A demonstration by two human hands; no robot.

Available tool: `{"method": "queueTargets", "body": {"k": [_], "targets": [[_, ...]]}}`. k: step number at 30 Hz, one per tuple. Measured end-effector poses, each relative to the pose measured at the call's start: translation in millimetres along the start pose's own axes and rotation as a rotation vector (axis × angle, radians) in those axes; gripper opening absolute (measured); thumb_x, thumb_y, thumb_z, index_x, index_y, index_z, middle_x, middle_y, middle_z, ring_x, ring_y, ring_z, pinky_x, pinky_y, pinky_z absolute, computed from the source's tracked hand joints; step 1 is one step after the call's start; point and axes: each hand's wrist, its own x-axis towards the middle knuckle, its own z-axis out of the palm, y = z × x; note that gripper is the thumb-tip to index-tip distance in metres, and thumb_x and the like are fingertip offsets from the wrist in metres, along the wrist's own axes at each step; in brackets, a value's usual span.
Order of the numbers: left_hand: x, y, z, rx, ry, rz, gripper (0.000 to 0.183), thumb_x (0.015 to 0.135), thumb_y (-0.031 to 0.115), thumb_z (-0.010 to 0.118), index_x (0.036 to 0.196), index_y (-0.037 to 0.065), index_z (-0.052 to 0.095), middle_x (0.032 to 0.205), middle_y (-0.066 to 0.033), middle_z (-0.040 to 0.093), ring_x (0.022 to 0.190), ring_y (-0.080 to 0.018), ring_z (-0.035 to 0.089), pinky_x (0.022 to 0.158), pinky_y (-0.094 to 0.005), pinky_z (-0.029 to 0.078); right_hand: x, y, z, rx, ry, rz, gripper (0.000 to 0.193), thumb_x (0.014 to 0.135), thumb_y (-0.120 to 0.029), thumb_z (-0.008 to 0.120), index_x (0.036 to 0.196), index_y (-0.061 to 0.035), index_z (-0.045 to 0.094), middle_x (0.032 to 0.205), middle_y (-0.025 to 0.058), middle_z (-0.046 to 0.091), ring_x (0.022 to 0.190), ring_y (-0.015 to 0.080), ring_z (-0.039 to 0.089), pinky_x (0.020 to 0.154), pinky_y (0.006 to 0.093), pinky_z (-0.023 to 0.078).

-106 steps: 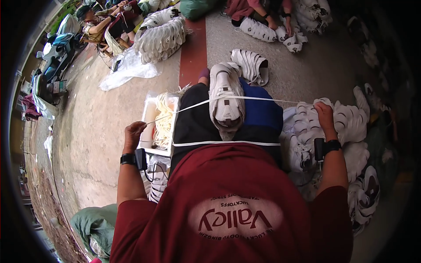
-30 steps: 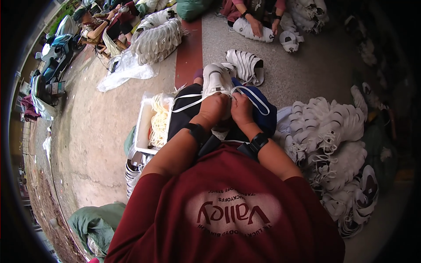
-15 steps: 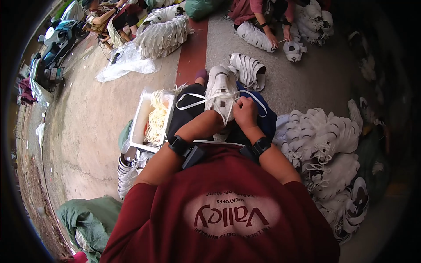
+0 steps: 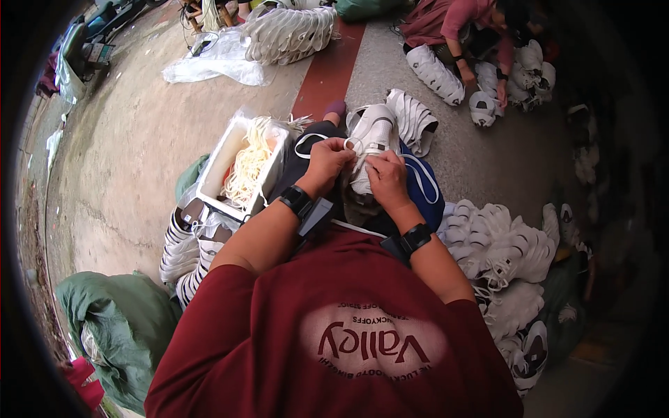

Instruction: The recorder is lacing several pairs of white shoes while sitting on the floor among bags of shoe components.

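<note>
A white sneaker [image 4: 376,125] rests across my lap, its toe pointing away from me. A white shoelace [image 4: 427,182] runs through its eyelets, with loose lengths looping out to both sides. At the left of the sneaker's lacing, my left hand [image 4: 327,166] is closed, pinching the lace between thumb and fingertips. My right hand [image 4: 388,179] is closed on the lace too, just over the tongue. The two hands are close together but apart. My fingers partly cover the eyelets and the near part of the shoe.
Left of my legs stands a white box [image 4: 208,182] of loose cream laces. Nested shoe uppers [image 4: 411,122] lie beyond the sneaker; a large pile of white shoes [image 4: 498,244] is at my right. A green sack [image 4: 122,327] sits at lower left. Another person's hands [image 4: 502,92] handle shoes at far right.
My left hand has drawn back and turned, no longer reaching across the shoe; it now pinches the lace at the left. My right hand stays on the lace. The whole view has shifted.
</note>
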Motion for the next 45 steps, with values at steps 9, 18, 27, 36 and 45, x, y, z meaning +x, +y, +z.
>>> {"method": "queueTargets", "body": {"k": [9, 18, 27, 36, 45], "targets": [[12, 2, 4, 0.771, 0.087, 0.257, 0.007, 0.073, 0.001, 0.065, 0.075, 0.000, 0.059, 0.064, -0.0045, 0.060, 0.058, -0.0115, 0.058, 0.053, -0.0253, 0.045, -4, 5, -2, 0.004, -0.054, 0.051, 0.024, 0.070, -0.009, 0.066, 0.094, -0.0080, 0.066, 0.081, 0.0102, 0.054, 0.079, 0.0275, 0.052, 0.074, 0.0376, 0.040], [27, 0, -5, 0.529, -0.059, 0.117, 0.014, 0.070, 0.010, 0.072, 0.068, 0.001, 0.061, 0.060, -0.0051, 0.060, 0.052, -0.0096, 0.056, 0.049, -0.0261, 0.044, -3, 2, 0, 0.027, -0.071, 0.085, 0.026, 0.072, -0.006, 0.062, 0.097, -0.0078, 0.066, 0.084, 0.0112, 0.054, 0.082, 0.0285, 0.052, 0.076, 0.0386, 0.039], [-11, -2, 20, 1.287, 0.052, 0.580, 0.015, 0.073, 0.017, 0.063, 0.072, 0.002, 0.061, 0.069, -0.0209, 0.060, 0.071, -0.0369, 0.061, 0.066, -0.0441, 0.049, 5, -1, 5, -0.114, -0.066, 0.083, 0.009, 0.075, -0.012, 0.061, 0.082, -0.0077, 0.064, 0.080, 0.0106, 0.056, 0.079, 0.0276, 0.054, 0.071, 0.0390, 0.040], [-4, -3, 6, 0.820, -0.011, 0.290, 0.011, 0.073, 0.005, 0.059, 0.079, -0.003, 0.064, 0.071, -0.0165, 0.065, 0.062, -0.0215, 0.062, 0.061, -0.0306, 0.048, 8, -7, 14, -0.281, -0.010, -0.008, 0.009, 0.070, -0.016, 0.066, 0.074, -0.0095, 0.061, 0.072, 0.0078, 0.054, 0.075, 0.0253, 0.053, 0.068, 0.0389, 0.038], [7, -14, -6, 0.631, -0.015, 0.248, 0.009, 0.072, 0.003, 0.064, 0.079, -0.002, 0.062, 0.067, -0.0061, 0.062, 0.060, -0.0097, 0.056, 0.057, -0.0252, 0.046, 11, -19, -8, -0.148, -0.177, -0.170, 0.003, 0.070, -0.004, 0.056, 0.072, -0.0025, 0.058, 0.075, 0.0154, 0.053, 0.073, 0.0306, 0.054, 0.063, 0.0395, 0.042]]}}
